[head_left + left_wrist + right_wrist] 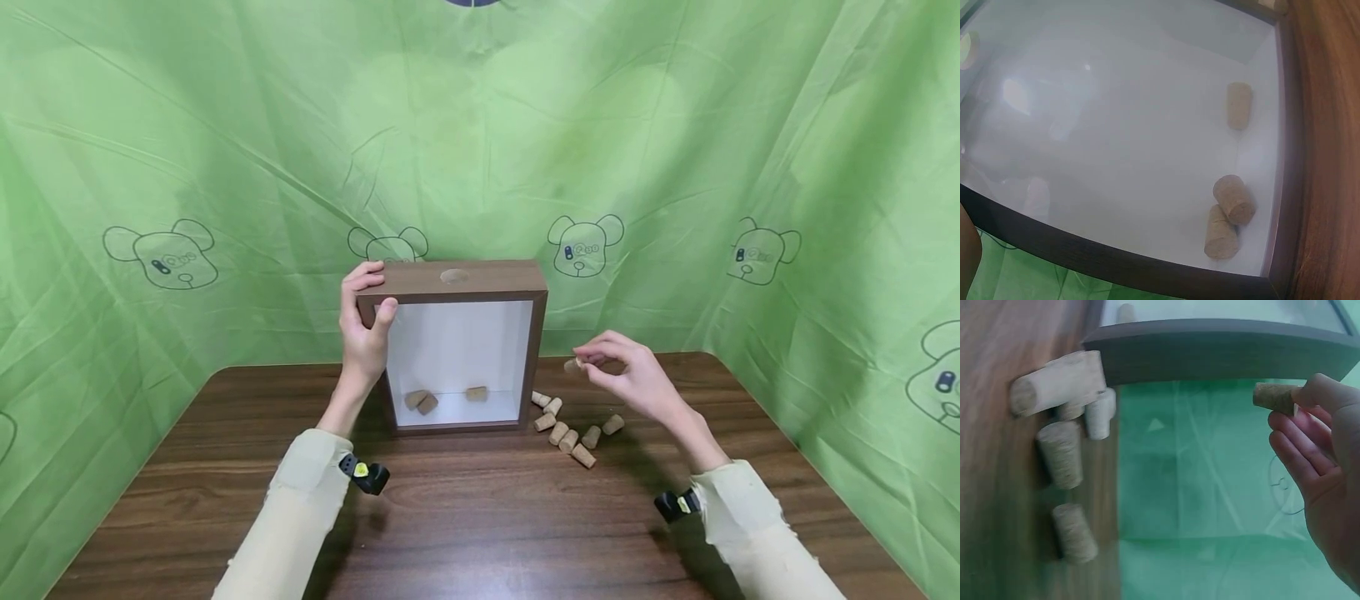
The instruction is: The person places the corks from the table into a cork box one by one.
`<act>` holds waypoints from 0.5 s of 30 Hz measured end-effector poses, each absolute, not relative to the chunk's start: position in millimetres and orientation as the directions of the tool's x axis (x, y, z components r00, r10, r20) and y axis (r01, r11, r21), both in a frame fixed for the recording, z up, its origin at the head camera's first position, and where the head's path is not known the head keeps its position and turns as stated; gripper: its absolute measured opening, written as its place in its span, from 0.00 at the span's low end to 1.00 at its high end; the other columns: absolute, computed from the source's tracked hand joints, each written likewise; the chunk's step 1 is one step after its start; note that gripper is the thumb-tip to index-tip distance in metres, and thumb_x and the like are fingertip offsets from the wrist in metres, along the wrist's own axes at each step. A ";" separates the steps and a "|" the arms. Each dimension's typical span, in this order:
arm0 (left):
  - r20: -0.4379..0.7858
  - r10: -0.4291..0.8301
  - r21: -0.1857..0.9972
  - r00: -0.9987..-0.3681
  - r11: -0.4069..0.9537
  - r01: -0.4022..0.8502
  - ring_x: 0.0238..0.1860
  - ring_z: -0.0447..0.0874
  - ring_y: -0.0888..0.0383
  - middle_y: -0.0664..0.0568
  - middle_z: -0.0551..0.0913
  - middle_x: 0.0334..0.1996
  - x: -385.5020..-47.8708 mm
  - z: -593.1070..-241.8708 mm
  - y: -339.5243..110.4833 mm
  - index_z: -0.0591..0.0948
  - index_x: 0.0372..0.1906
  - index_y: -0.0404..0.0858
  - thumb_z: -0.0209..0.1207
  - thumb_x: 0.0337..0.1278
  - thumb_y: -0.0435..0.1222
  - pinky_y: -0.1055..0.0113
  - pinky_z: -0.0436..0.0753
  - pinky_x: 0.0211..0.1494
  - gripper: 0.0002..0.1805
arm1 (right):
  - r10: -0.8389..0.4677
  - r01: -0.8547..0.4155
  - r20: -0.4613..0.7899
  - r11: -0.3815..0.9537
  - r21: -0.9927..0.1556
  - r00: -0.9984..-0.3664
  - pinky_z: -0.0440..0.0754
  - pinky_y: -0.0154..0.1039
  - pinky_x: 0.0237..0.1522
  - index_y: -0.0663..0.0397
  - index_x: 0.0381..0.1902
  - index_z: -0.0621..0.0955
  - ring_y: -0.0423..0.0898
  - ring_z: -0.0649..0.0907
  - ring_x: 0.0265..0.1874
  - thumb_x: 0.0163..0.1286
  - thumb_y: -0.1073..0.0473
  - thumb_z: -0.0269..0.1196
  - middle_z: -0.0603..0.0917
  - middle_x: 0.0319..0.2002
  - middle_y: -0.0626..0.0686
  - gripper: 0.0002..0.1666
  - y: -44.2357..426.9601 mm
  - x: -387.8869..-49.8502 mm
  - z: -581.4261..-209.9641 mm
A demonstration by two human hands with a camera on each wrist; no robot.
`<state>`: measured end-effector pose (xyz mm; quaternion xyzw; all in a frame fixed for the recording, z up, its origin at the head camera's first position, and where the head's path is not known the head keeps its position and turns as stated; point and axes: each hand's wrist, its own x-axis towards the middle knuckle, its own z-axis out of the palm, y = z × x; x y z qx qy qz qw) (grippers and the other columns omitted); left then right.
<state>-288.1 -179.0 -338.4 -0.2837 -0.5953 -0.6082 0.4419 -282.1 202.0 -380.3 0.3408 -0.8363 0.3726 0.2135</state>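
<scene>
A brown-framed shadow box (pixel 538 358) with a clear front and white back stands upright on the table. My left hand (pixel 365 333) grips its upper left corner, thumb on the front and fingers over the top. An oval hole (pixel 453 276) is in the top of the frame. Inside, at the bottom, lie three corks, two leaning together (pixel 1234 200) and one apart (pixel 1239 106). To the right of the box, my right hand (pixel 633 375) pinches a cork (pixel 1272 397) between thumb and fingers, raised above the table.
Several loose corks (pixel 568 441) lie on the dark wooden table (pixel 480 517), just right of the box. A green curtain (pixel 480 167) with bear-face drawings hangs behind and on both sides. Each wrist wears a small black camera (pixel 367 475).
</scene>
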 end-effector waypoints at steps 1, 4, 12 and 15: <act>0.871 -0.199 0.473 -0.449 0.099 0.875 0.67 0.68 0.44 0.24 0.69 0.60 -288.0 -338.3 -179.0 0.69 0.50 0.17 0.58 0.56 0.36 0.64 0.67 0.69 0.26 | -0.405 -0.737 0.626 0.486 -0.470 -0.667 0.83 0.33 0.44 0.56 0.48 0.86 0.45 0.86 0.38 0.57 0.72 0.69 0.86 0.43 0.52 0.19 201.1 -281.6 -377.3; 0.871 -0.196 0.476 -0.451 0.099 0.874 0.67 0.67 0.44 0.25 0.69 0.60 -287.5 -338.3 -179.3 0.69 0.50 0.17 0.58 0.56 0.36 0.64 0.67 0.69 0.26 | -0.393 -0.760 0.664 0.468 -0.451 -0.636 0.84 0.34 0.44 0.57 0.47 0.86 0.43 0.86 0.38 0.56 0.73 0.69 0.86 0.44 0.52 0.20 197.8 -279.5 -367.5; 0.870 -0.188 0.477 -0.455 0.091 0.874 0.67 0.67 0.44 0.25 0.69 0.60 -286.6 -338.2 -179.5 0.69 0.51 0.17 0.57 0.56 0.35 0.64 0.66 0.70 0.25 | -0.359 -0.817 0.754 0.416 -0.398 -0.550 0.81 0.29 0.47 0.60 0.46 0.86 0.38 0.84 0.38 0.55 0.75 0.69 0.87 0.43 0.52 0.19 193.6 -276.9 -341.4; 0.870 -0.186 0.477 -0.456 0.088 0.874 0.68 0.66 0.44 0.25 0.69 0.60 -286.5 -338.5 -180.2 0.69 0.51 0.17 0.57 0.56 0.34 0.63 0.66 0.70 0.25 | -0.338 -0.834 0.786 0.404 -0.377 -0.518 0.80 0.28 0.47 0.61 0.46 0.86 0.37 0.84 0.39 0.54 0.76 0.68 0.86 0.43 0.53 0.20 193.2 -275.9 -332.4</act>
